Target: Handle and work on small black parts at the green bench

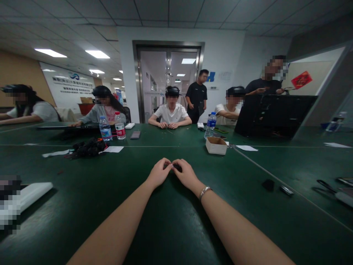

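Small dark piece (177,168) sits btwn the person's two hands, just above the green worktop (171,228) or resting on it; can't tell which, b/c the fingers cover most of it. L hand (160,172) comes in from the left, R hand (187,173) from the right, thumbs & fingertips meeting at approx. the middle. Key relation: piece lies straight ahead of the person, to the right of L hand's fingertips & to the left of R hand's. Neither hand is nearer in any real sense, as both look to be at it, though more of the dark surface shows under R hand's curled fingers. Long axis prob. runs side to side, in line w/ the two sets of fingertips; ends hidden, so that's a judgement.

Both hands are nearly closed: fingers bent, thumbs drawn in, a light pinch on the piece by the look of it, R more clearly than L. Bracelet (204,192) on R wrist, clear of the fingers. Nearest other item: open box (216,149), beyond R hand & off to the right, well apart from the piece.
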Available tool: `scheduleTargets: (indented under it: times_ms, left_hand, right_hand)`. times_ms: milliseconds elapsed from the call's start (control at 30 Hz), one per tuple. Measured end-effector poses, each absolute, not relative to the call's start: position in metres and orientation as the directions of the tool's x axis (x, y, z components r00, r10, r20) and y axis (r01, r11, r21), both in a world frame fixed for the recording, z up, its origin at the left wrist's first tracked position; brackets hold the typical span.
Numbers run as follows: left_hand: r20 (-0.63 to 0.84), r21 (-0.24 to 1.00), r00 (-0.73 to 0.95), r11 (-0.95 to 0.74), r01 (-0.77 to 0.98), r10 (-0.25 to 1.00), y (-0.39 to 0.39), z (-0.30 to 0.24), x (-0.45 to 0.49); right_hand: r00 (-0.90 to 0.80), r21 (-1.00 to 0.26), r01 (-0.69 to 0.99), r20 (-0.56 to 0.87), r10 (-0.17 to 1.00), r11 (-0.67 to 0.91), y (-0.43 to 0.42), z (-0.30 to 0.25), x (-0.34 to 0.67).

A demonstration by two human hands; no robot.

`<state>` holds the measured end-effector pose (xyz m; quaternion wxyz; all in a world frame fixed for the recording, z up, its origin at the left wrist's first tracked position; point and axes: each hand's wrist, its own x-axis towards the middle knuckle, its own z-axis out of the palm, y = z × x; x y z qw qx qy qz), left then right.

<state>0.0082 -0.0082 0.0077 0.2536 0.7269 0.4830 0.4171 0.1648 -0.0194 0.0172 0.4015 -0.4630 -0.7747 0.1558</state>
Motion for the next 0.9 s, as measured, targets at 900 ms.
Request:
scheduleTargets:
  times_ms: [900]
  left_hand:
    - [0.323,0.682,0.129,-0.326,0.655,0.937,-0.01,0.0143,0.0084]
  right_hand:
    - [-0.271,-0.629,0.541,0.497,0.824,0.558,-0.0139,0.0116,0.1655]
